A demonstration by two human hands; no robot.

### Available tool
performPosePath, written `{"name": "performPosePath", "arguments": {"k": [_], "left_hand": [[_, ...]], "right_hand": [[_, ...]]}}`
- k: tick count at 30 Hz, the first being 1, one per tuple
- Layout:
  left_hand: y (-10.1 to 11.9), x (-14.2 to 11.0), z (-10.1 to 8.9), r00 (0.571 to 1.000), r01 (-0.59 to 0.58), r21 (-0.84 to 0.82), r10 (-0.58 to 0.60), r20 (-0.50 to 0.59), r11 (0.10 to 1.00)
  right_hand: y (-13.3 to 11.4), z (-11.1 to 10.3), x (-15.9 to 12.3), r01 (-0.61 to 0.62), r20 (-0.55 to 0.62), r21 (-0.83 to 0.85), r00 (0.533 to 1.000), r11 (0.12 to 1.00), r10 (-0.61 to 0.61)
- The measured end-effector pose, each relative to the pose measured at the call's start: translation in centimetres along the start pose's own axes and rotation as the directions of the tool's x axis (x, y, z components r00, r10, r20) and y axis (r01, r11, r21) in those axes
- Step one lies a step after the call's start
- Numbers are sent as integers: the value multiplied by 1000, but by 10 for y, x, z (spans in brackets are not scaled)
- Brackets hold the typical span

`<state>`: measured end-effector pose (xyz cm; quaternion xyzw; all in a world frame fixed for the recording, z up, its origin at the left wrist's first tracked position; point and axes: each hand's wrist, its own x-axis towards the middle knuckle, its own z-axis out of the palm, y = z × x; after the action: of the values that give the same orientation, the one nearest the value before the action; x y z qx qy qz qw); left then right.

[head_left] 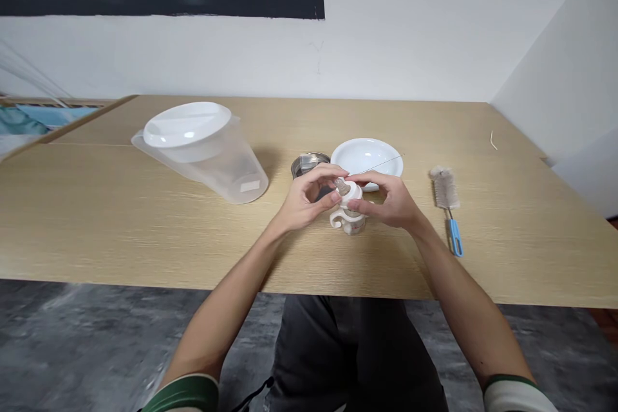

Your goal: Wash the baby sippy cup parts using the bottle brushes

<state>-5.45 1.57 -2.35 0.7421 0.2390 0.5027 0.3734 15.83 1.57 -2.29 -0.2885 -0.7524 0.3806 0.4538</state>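
Note:
A small baby bottle with white side handles stands upright on the table in front of me. At its top are a white collar ring and a clear teat. My left hand pinches the collar from the left, thumb near the teat's base. From the right, my right hand closes round the same collar, its thumb across the front. The fingers partly hide the bottle's upper part. Just behind the hands are a steel bowl and a white bowl, with a thin wire-like stick over the white one.
A lidded translucent pitcher stands to the left on the wooden table. On the right lies a bottle brush with a blue handle. A small bent pale strip lies farther back, and a white wall rises behind.

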Motion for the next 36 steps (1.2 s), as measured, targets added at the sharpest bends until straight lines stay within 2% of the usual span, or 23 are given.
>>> {"name": "performPosePath", "arguments": {"k": [7,15,19,24,30,36], "left_hand": [[4,2,-2,1000,13,-21,-13,-10,1000],[-6,-1,-1,999,46,-38,-46,19,998],[-7,-2,0,999,40,-2,-40,7,999],[-1,-2,-3,993,114,152,-115,-1,982],[2,-4,3,943,244,296,-298,150,923],[-2,-5,10,944,213,254,-266,195,944]], "right_hand": [[-4,0,0,14,-46,2,999,1000,-14],[-1,0,-1,8,-111,27,994,1000,-5],[0,0,0,27,-127,1,992,1000,-27],[3,-5,3,-37,-182,38,982,999,44],[5,-15,3,-128,-68,48,989,991,131],[0,-18,1,-155,101,29,983,988,151]]}}
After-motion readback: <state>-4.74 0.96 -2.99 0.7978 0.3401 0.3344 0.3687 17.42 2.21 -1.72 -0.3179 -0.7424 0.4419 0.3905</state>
